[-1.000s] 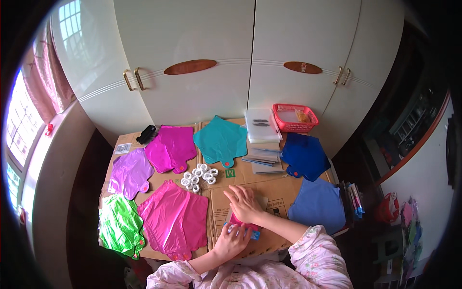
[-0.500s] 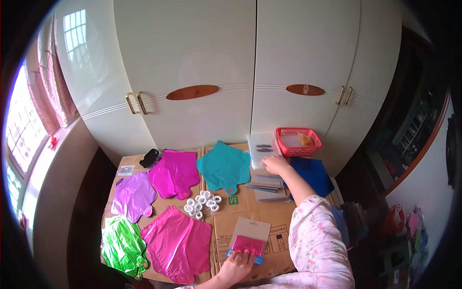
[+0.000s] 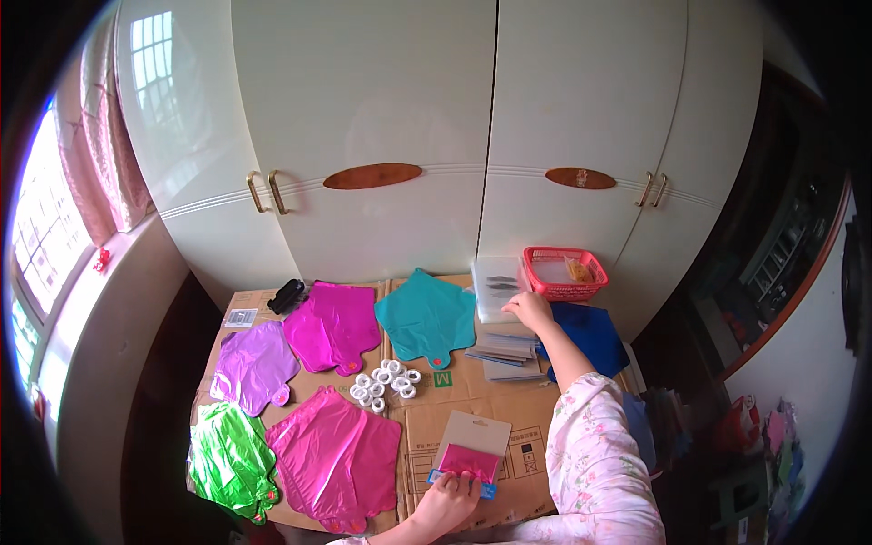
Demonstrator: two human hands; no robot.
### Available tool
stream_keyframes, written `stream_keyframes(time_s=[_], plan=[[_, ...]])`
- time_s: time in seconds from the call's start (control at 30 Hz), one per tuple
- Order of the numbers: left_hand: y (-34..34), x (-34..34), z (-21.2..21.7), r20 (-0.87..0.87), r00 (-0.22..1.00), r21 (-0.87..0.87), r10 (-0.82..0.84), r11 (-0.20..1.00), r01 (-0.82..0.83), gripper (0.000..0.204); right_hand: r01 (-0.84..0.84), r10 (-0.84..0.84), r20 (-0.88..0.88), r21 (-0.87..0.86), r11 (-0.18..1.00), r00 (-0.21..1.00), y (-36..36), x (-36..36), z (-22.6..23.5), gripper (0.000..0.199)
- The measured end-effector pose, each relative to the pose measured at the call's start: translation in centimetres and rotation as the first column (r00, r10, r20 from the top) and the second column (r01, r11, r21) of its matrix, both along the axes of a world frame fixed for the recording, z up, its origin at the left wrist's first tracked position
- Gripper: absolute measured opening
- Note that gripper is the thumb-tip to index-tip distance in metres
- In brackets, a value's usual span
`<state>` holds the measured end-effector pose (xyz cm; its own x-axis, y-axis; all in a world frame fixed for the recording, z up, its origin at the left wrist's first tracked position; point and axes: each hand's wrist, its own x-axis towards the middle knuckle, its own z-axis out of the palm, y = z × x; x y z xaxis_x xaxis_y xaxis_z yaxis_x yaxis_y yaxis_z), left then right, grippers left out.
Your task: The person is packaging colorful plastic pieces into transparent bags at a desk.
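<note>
My left hand [image 3: 451, 500] rests at the near edge of the cardboard. Its bent fingers press on a beige hanging card [image 3: 478, 432] that has a folded pink foil piece [image 3: 470, 461] and a blue strip at its lower end. My right arm reaches to the back right. There my right hand [image 3: 531, 310] pinches the near right corner of a stack of clear plastic bags [image 3: 492, 295] with dark grey marks. Just in front of that stack lies a pile of grey-blue flat cards [image 3: 505, 355].
Flat foil balloons lie around: teal [image 3: 424, 315], magenta [image 3: 333, 325], lilac [image 3: 254, 365], green [image 3: 231, 459], pink [image 3: 339, 459], blue [image 3: 589, 340]. Several white ribbon rolls [image 3: 385, 383] sit mid-cardboard. A red basket [image 3: 565, 274] and black object [image 3: 286, 297] stand near the white cabinet [image 3: 363, 100].
The whole view has shifted slightly. My right hand stays at the bag stack's near right corner, and my left hand keeps its place on the hanging card.
</note>
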<state>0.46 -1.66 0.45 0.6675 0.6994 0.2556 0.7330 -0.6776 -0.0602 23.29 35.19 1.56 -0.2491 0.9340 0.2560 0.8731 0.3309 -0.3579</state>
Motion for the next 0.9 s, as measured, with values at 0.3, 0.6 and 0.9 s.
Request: stream_keyframes(time_s=[0.3, 0.6, 0.9], plan=[[-0.3, -0.4, -0.9, -0.038, 0.999, 0.003, 0.009, 1.0, -0.009, 0.039, -0.178, 0.187, 0.006, 0.34, 0.924, 0.982, -15.9, -2.2, 3.6, 0.013], [0.3, -1.0, 0.2, 0.226, 0.974, 0.029, 0.006, 1.0, -0.013, 0.034, -0.199, 0.19, 0.062, 0.204, 0.958, 0.98, -28.9, -0.5, -2.1, 0.025], [0.2, -3.3, 0.5, 0.34, 0.935, -0.021, 0.095, 0.995, -0.094, 0.035, -0.184, 0.145, 0.162, 0.258, 0.948, 0.976, -28.3, 0.4, -4.8, 0.021]])
